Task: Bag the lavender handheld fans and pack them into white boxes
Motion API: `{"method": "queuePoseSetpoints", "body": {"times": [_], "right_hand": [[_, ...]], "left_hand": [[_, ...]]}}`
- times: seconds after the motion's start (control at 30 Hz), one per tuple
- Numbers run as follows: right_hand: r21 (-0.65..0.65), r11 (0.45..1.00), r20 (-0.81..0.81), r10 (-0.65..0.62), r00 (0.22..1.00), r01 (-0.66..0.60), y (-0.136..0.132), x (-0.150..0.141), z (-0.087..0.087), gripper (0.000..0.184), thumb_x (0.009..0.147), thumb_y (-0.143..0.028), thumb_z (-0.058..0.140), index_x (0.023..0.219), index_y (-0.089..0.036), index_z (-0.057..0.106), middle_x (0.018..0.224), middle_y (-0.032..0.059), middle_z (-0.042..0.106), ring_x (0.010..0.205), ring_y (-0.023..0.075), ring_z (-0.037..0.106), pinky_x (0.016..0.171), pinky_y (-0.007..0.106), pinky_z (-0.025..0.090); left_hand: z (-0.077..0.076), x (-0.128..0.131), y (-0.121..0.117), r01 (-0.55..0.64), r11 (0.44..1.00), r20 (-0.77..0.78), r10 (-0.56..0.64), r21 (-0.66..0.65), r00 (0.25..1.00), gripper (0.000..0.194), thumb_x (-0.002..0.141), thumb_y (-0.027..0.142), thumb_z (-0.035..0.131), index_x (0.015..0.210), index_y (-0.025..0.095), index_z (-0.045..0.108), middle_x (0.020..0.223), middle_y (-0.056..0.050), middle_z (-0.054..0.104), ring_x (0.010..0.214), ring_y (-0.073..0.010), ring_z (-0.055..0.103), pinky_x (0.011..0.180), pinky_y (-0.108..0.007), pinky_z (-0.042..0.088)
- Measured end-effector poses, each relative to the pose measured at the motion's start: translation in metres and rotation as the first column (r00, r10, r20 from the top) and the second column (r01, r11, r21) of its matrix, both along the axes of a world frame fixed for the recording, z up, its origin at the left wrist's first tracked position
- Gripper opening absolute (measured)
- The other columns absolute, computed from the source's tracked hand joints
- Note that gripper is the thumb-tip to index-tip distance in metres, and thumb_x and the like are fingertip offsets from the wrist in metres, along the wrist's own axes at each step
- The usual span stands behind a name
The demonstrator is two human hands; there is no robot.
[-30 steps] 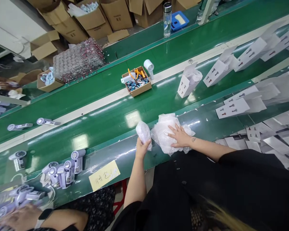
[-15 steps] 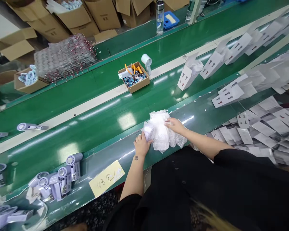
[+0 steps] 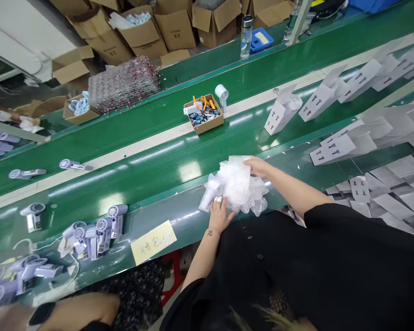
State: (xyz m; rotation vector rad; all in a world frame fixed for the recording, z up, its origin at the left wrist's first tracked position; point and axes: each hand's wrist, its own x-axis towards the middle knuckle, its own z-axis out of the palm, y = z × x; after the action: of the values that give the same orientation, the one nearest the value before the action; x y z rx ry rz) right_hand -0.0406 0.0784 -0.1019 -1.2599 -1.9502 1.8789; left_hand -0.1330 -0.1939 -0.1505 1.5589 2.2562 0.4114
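Observation:
My right hand [image 3: 258,166] pinches the upper edge of a translucent bubble-wrap bag [image 3: 237,179], its thumb and fingers closed on it. More crumpled bubble bags [image 3: 257,202] lie under and beside it on the near ledge. My left hand [image 3: 219,215] rests at the pile's front edge, fingers stretched out and thumb apart. Just beyond its fingertips, a light-purple handheld fan [image 3: 210,193] appears to lie inside a clear bag, tilted towards the left. The bags partly cover where my left fingertips touch.
Several purple fans [image 3: 98,234] stand at the left beside a yellow handwritten paper [image 3: 153,241]. A carton of small parts and pliers [image 3: 208,124] sits across the green belt [image 3: 151,170]. White boxes [image 3: 279,112] stand right. A co-worker's arm [image 3: 79,308] shows lower left.
My right hand has drawn the bag's edge up and away from me. My left hand has come off the bagged fan, which now lies left of its fingers. The view has shifted left.

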Motion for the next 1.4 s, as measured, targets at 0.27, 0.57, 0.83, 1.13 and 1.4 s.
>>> {"method": "queuePoseSetpoints", "body": {"times": [0.27,0.57,0.83,1.13,1.4], "right_hand": [[0.274,0.954,-0.427,0.006,0.904,0.124,-0.015,0.056,0.077,0.022,0.078,-0.042,0.061,0.088,-0.025,0.053,0.097,0.0034,0.065,0.095,0.0204,0.059,0.09,0.042,0.045],[0.357,0.8,-0.386,0.597,0.704,-0.483,-0.085,0.072,0.071,0.032,0.079,-0.033,0.062,0.107,-0.021,0.054,0.114,0.0101,0.057,0.107,0.0211,0.054,0.091,0.041,0.045],[-0.249,0.858,-0.465,0.301,0.832,-0.45,-0.108,0.042,0.095,0.037,0.073,-0.042,0.069,0.095,-0.019,0.05,0.08,-0.0014,0.057,0.07,0.0113,0.057,0.062,0.025,0.052],[0.265,0.786,-0.352,0.618,0.703,-0.559,-0.118,0.049,0.076,0.067,0.069,-0.036,0.073,0.126,-0.025,0.04,0.108,0.0071,0.057,0.084,0.0178,0.06,0.068,0.031,0.052],[0.612,0.677,-0.208,0.636,0.743,-0.409,-0.117,0.041,0.078,0.012,0.084,-0.023,0.046,0.084,-0.021,0.058,0.07,0.0031,0.059,0.066,0.0165,0.058,0.063,0.03,0.049]], "left_hand": [[0.099,0.028,0.032,-0.618,0.786,0.855,0.303,0.024,0.42,0.053,0.083,0.062,0.041,0.103,0.017,0.063,0.094,-0.012,0.066,0.087,-0.0233,0.063,0.079,-0.041,0.05],[0.135,0.053,0.037,-0.801,0.596,0.853,0.394,0.046,0.342,0.025,0.073,0.039,0.065,0.086,0.017,0.067,0.081,-0.005,0.068,0.075,-0.0177,0.062,0.073,-0.032,0.049],[0.147,0.065,0.022,-0.467,0.836,0.338,0.368,0.287,0.867,0.014,0.081,0.025,0.056,0.089,0.021,0.067,0.083,-0.005,0.066,0.08,-0.0185,0.06,0.074,-0.029,0.046],[0.146,0.062,-0.017,-0.47,0.748,0.016,0.525,0.469,0.851,0.02,0.087,0.025,0.05,0.097,0.021,0.067,0.075,-0.006,0.057,0.073,-0.0174,0.057,0.073,-0.028,0.046],[0.125,0.077,-0.04,-0.594,0.74,0.05,0.612,0.316,0.789,0.03,0.085,0.024,0.05,0.114,0.02,0.06,0.088,-0.011,0.059,0.086,-0.0227,0.058,0.079,-0.034,0.046]]}}
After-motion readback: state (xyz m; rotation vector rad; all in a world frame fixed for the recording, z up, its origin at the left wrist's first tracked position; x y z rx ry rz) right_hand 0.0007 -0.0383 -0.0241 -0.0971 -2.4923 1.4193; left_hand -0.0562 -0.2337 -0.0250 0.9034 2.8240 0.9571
